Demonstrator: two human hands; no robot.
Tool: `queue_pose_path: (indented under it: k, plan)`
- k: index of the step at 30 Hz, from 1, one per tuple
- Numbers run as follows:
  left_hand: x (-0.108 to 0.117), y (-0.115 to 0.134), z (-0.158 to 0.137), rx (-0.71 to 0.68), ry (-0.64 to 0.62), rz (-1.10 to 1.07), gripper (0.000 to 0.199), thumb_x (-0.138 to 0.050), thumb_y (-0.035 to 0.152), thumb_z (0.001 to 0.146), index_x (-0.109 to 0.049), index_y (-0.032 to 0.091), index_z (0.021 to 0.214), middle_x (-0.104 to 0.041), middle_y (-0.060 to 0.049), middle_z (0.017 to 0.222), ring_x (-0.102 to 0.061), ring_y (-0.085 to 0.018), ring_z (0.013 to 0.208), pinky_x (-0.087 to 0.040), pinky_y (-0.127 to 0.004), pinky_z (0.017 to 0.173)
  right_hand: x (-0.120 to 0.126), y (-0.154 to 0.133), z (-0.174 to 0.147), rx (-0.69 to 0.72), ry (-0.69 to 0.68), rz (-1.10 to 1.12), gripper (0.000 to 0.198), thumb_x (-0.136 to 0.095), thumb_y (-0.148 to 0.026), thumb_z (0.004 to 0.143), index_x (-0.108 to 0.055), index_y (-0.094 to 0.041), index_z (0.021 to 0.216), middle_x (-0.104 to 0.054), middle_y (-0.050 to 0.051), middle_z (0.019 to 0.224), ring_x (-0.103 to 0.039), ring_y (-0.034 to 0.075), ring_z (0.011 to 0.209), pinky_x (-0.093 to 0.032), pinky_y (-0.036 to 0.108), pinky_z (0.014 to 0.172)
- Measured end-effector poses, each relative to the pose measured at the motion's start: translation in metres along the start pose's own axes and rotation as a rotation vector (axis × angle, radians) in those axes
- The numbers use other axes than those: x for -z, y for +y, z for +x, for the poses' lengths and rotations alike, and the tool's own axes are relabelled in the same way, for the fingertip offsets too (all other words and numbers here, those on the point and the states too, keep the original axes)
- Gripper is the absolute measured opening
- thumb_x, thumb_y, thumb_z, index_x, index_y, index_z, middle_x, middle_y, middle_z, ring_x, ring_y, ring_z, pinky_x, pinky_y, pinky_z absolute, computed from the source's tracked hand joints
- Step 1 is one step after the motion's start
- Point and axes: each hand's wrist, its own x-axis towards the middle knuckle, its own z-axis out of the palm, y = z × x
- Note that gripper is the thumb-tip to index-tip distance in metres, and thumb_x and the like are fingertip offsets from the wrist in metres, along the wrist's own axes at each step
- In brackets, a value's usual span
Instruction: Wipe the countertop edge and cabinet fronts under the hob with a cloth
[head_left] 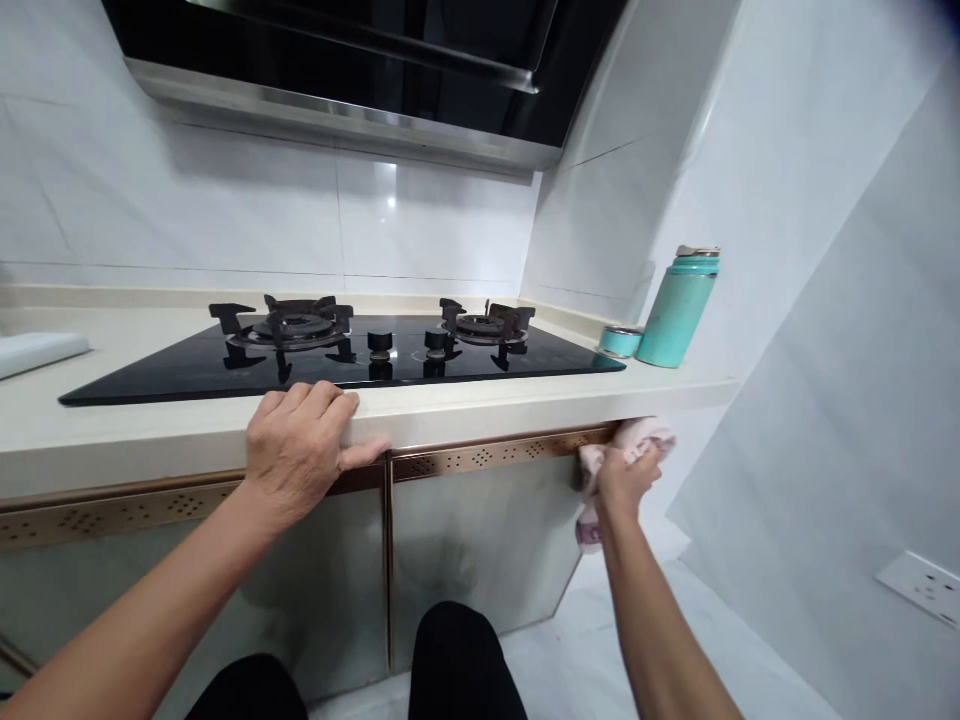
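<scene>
My left hand rests on the front edge of the pale countertop, its fingers lying over the top and the thumb stretched out along the front face. In my right hand is a crumpled pinkish-white cloth, pressed at the right end of the bronze perforated strip under the counter. Part of the cloth hangs below the hand, showing a purple patch. Just behind my left hand lies the black glass gas stove, with two burners and two knobs.
A turquoise bottle and a small turquoise round container stand right of the stove. A white slab lies at far left. Overhead hangs a black range hood. My knees are close to the cabinet doors. A wall socket is at right.
</scene>
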Motion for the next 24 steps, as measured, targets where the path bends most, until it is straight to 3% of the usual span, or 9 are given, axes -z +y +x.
queue_pose_path:
  k: [2, 6, 9, 12, 15, 18, 20, 24]
  plan:
    - [-0.002, 0.001, 0.000, 0.000, 0.019, 0.030, 0.048, -0.056, 0.070, 0.086, -0.068, 0.024, 0.092, -0.066, -0.008, 0.085, -0.057, -0.026, 0.078, -0.031, -0.037, 0.066, -0.011, -0.021, -0.035, 0.027, 0.056, -0.005, 0.067, -0.048, -0.037, 0.080, -0.039, -0.012, 0.141, -0.042, 0.024, 0.129, -0.041, 0.043, 0.124, -0.034, 0.063, 0.104]
    - [-0.002, 0.002, 0.000, 0.008, 0.032, 0.059, 0.047, -0.056, 0.070, 0.086, -0.067, 0.024, 0.091, -0.067, -0.007, 0.085, -0.056, -0.026, 0.077, -0.031, -0.037, 0.065, -0.021, -0.079, -0.132, 0.353, -0.025, -0.001, 0.061, -0.045, -0.031, 0.088, -0.036, -0.017, 0.147, -0.032, 0.023, 0.141, -0.032, 0.045, 0.131, -0.033, 0.068, 0.100]
    - [0.000, 0.003, 0.000, 0.005, 0.033, 0.059, 0.048, -0.058, 0.070, 0.085, -0.066, 0.024, 0.092, -0.066, -0.006, 0.084, -0.056, -0.025, 0.077, -0.031, -0.037, 0.066, -0.017, -0.122, -0.188, 0.724, -0.229, 0.051, 0.055, -0.050, -0.024, 0.088, -0.044, -0.026, 0.143, -0.034, 0.017, 0.145, -0.033, 0.042, 0.132, -0.033, 0.063, 0.101]
    - [0.000, 0.003, 0.001, 0.019, 0.052, 0.045, 0.047, -0.061, 0.068, 0.084, -0.066, 0.023, 0.095, -0.067, -0.005, 0.085, -0.056, -0.025, 0.078, -0.029, -0.036, 0.066, -0.012, -0.156, -0.208, 1.095, -0.367, 0.038, 0.042, -0.058, -0.024, 0.089, -0.057, -0.036, 0.129, -0.041, 0.006, 0.147, -0.034, 0.036, 0.133, -0.033, 0.056, 0.100]
    - [-0.001, 0.002, 0.001, 0.006, 0.087, 0.059, 0.046, -0.060, 0.068, 0.084, -0.067, 0.024, 0.096, -0.070, -0.005, 0.084, -0.056, -0.024, 0.076, -0.029, -0.036, 0.066, -0.007, -0.175, -0.192, 1.288, -0.404, 0.008, 0.033, -0.056, -0.026, 0.094, -0.060, -0.036, 0.125, -0.043, -0.001, 0.150, -0.038, 0.028, 0.129, -0.035, 0.047, 0.095]
    - [-0.002, 0.001, 0.002, -0.018, 0.112, 0.131, 0.050, -0.058, 0.072, 0.083, -0.066, 0.025, 0.096, -0.072, -0.004, 0.084, -0.057, -0.024, 0.075, -0.031, -0.037, 0.067, 0.003, -0.167, -0.150, 1.323, -0.484, -0.050, 0.038, -0.058, -0.024, 0.089, -0.059, -0.031, 0.127, -0.049, 0.003, 0.145, -0.044, 0.027, 0.120, -0.036, 0.043, 0.091]
    - [-0.003, 0.000, 0.002, -0.015, 0.114, 0.165, 0.052, -0.057, 0.075, 0.082, -0.066, 0.025, 0.096, -0.072, -0.003, 0.085, -0.057, -0.023, 0.074, -0.032, -0.037, 0.068, 0.013, -0.142, -0.114, 1.271, -0.502, -0.107, 0.045, -0.062, -0.023, 0.082, -0.058, -0.028, 0.126, -0.054, 0.006, 0.139, -0.045, 0.029, 0.117, -0.036, 0.045, 0.092]
    - [-0.005, 0.000, 0.001, -0.029, 0.126, 0.171, 0.053, -0.058, 0.075, 0.082, -0.066, 0.024, 0.095, -0.071, -0.002, 0.084, -0.056, -0.022, 0.073, -0.031, -0.036, 0.067, 0.035, -0.064, -0.031, 1.075, -0.439, -0.159, 0.046, -0.061, -0.016, 0.071, -0.059, -0.023, 0.117, -0.057, 0.010, 0.129, -0.045, 0.031, 0.119, -0.036, 0.048, 0.100]
